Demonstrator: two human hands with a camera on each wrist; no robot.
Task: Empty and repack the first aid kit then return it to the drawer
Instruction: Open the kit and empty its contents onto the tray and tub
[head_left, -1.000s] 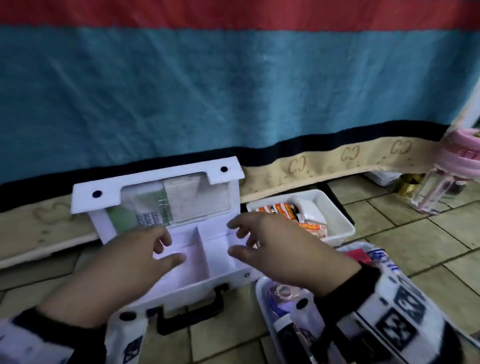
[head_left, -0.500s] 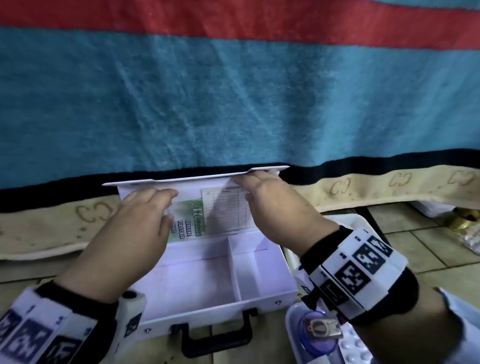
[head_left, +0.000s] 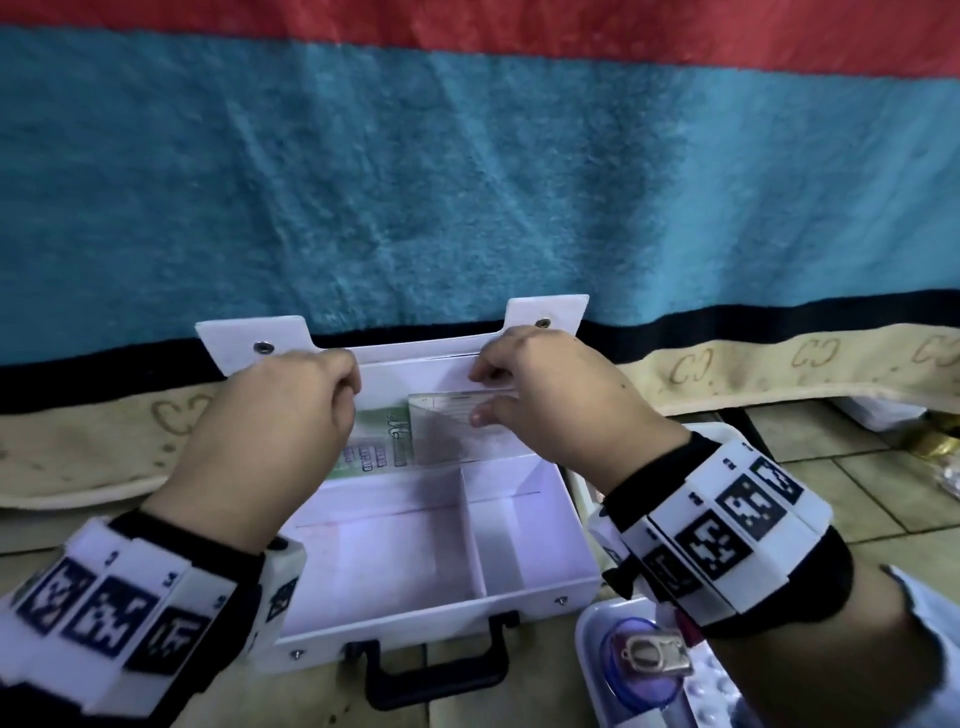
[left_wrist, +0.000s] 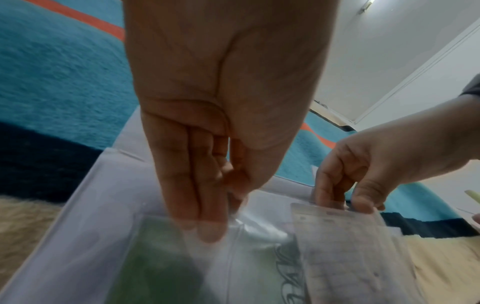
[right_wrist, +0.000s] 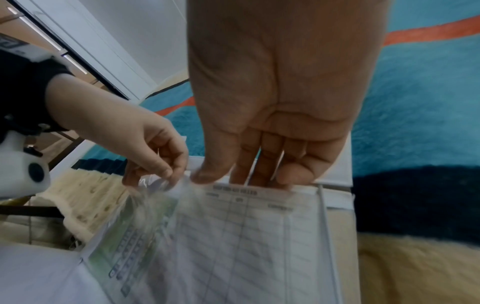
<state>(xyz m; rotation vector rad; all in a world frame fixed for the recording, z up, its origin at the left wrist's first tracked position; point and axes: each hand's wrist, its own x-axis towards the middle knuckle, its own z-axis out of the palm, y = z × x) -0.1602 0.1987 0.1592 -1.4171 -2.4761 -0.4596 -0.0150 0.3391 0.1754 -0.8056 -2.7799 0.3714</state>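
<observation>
Head view shows the first aid kit (head_left: 415, 561), a white, smooth-walled rectangular case, lying open on the tiled floor (head_left: 857, 499) with its two-part tray bare. A thin divider splits the tray into a wide left bay and a narrow right one, and a black plastic handle (head_left: 434, 670) sits on the near wall. Its lid (head_left: 405, 348) stands upright at the far side, carrying two flat tabs with metal snaps.

Against the lid's inner face lies a clear plastic sleeve (left_wrist: 249, 228), glossy and wrinkled. Right hand (head_left: 561, 400) has its grip closed on the top edge of a pale ruled sheet (right_wrist: 249, 236), thumb in front and fingers behind. Just left of that grip, the left hand (head_left: 280, 421) pinches the sleeve's upper rim between thumb and fingertips (left_wrist: 207, 230), above a green printed card (head_left: 374, 452). Below both grips sits the open tray.

Nearer than the right wrist is a white tray (head_left: 592, 644) holding a blue round item and a blister pack. Behind the kit hangs a fuzzy teal blanket (head_left: 467, 182) with red and black bands and a cream patterned border.
</observation>
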